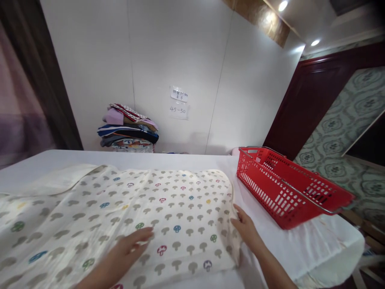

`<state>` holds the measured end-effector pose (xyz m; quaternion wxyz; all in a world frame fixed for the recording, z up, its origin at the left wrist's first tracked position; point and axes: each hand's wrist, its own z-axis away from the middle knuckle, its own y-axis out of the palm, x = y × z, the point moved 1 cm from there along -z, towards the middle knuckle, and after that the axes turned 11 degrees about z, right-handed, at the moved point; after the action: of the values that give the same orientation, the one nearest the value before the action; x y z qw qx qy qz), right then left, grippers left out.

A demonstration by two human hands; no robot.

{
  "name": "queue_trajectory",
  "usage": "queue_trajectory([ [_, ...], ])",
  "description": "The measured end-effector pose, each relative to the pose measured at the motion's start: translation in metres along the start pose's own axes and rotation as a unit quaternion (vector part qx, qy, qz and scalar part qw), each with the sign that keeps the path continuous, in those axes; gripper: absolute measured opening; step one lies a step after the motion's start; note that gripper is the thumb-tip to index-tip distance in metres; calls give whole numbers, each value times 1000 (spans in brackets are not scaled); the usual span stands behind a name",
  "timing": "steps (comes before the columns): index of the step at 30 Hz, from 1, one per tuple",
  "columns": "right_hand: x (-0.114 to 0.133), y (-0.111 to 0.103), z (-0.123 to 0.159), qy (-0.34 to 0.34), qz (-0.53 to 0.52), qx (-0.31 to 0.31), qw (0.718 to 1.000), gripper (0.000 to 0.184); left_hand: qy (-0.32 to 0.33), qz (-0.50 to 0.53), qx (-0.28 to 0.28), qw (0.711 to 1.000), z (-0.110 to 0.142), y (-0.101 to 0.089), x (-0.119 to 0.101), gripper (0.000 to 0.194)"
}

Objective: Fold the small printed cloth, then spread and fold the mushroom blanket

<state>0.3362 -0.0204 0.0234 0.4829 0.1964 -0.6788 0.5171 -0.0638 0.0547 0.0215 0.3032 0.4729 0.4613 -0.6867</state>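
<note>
A cream cloth (183, 216) printed with grey and coloured mushrooms lies spread over the white-covered table. Its far left part is folded back, showing a plain pale underside (60, 180). My left hand (129, 249) is low over the middle of the cloth, slightly blurred, fingers stretched to the right and holding nothing. At the cloth's right edge is my right hand (246, 228), its thumb and forefinger apart at the border. The other fingers of that hand are mostly hidden.
A red plastic basket (279, 192) with metal handles stands on the table (319, 249) at right. Behind the far edge rises a stack of folded fabrics (129, 128) against the white wall. Paper labels (179, 102) hang there. A curtain (27, 88) is at left.
</note>
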Motion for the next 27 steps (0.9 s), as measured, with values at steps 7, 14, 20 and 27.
queue_trajectory([
  [7, 45, 44, 30, -216, 159, 147, 952, 62, -107, 295, 109, 943, -56, 110, -58, 46],
  [14, 30, 25, 36, -69, -12, 136, 988, 59, -178, 468, 120, 857, -96, 150, -53, 43],
  [20, 39, 25, 41, 8, -224, 177, 958, 71, -219, 497, 90, 835, -138, 179, -77, 30],
  [27, 37, 68, 52, -4, -231, 287, 930, 67, -140, 503, 21, 853, -170, 168, -98, 31],
])
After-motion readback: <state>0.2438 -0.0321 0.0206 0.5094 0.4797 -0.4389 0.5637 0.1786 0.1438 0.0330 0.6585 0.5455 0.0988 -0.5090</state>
